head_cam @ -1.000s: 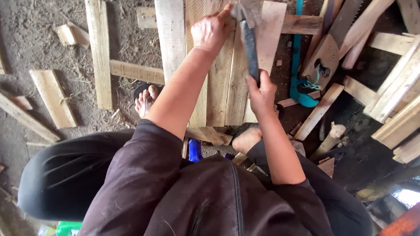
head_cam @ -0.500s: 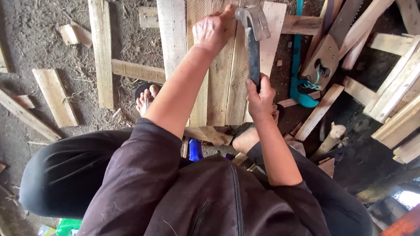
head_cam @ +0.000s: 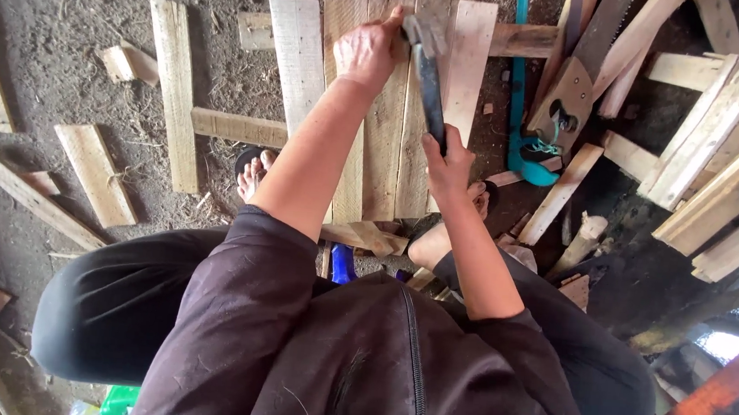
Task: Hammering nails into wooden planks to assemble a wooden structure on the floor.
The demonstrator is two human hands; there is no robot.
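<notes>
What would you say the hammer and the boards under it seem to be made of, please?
The hammer in the right hand: the head looks like dull grey metal; the dark handle could be metal or rubber-coated, unclear. The boards look like raw, unpainted pale wood, with visible grain and rough edges. The left hand rests on them.

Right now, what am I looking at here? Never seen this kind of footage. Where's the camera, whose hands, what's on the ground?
There is no machine: a person works with bare hands, and the one camera sits on their head, looking down over their dark top and knees. The right hand grips the handle of a hammer, whose head is at the far end of the boards. The left hand rests there beside the hammer head, fingers pinched together; what they pinch is too small to tell. Under both lies a panel of pale planks side by side on a dirt floor. Loose wood offcuts lie to the left, and a handsaw to the right.
</notes>
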